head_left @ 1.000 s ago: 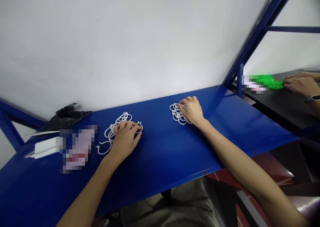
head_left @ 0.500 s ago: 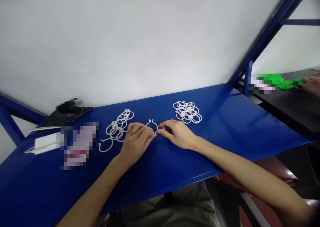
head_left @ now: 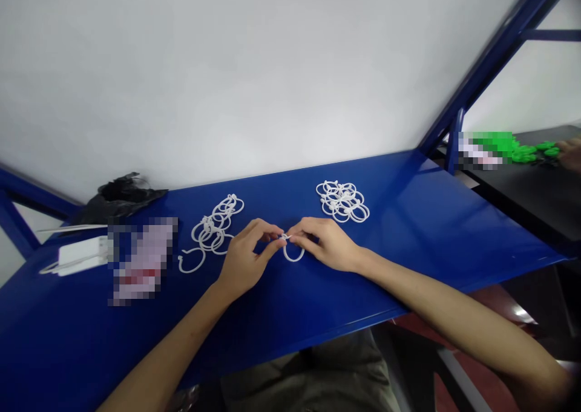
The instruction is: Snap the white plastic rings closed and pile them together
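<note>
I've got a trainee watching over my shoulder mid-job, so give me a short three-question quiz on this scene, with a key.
1. Multiple choice: what do the left hand and right hand both have their fingertips on?
A) a green bundle
B) a thin white plastic-looking ring
C) a white rectangular box

2. True or false: the crumpled black plastic bag lies toward the left end of the smooth blue table.

3. Fill in the blank: the compact cluster of thin white rings lies nearer the ____ hand.

Key: 1. B; 2. True; 3. right
</note>
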`<action>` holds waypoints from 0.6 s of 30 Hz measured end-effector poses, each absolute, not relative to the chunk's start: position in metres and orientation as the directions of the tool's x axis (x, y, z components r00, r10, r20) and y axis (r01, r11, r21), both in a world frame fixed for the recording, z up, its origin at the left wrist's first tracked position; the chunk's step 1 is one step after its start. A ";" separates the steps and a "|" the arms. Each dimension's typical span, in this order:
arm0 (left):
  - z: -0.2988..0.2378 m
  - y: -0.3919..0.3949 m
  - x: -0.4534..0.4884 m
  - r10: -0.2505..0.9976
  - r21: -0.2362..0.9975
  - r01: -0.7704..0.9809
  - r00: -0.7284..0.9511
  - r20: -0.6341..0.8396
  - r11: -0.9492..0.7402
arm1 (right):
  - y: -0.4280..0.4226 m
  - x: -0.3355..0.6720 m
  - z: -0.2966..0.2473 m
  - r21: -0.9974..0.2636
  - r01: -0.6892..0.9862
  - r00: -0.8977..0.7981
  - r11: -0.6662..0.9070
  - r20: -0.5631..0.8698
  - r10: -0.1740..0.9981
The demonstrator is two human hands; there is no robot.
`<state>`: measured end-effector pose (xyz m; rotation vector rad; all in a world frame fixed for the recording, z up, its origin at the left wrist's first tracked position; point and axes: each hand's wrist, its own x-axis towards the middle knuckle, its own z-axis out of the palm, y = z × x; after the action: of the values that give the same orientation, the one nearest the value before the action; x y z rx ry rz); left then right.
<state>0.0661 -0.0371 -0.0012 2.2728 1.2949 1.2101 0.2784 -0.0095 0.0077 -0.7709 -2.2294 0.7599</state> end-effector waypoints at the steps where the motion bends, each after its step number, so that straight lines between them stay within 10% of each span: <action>1: -0.001 -0.036 0.066 0.817 0.592 0.578 0.275 0.507 -0.562 | -0.010 0.278 0.008 -0.672 0.296 -0.635 0.679 0.393 0.665; 18: -0.004 -0.039 0.069 0.771 0.537 0.572 0.315 0.553 -0.620 | -0.026 0.277 0.009 -0.370 0.333 -0.768 0.867 0.427 0.477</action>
<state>0.0688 -0.0388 -0.0038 2.3410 1.2228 1.1924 0.2774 -0.0260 0.0092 -0.5895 -2.5175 0.3724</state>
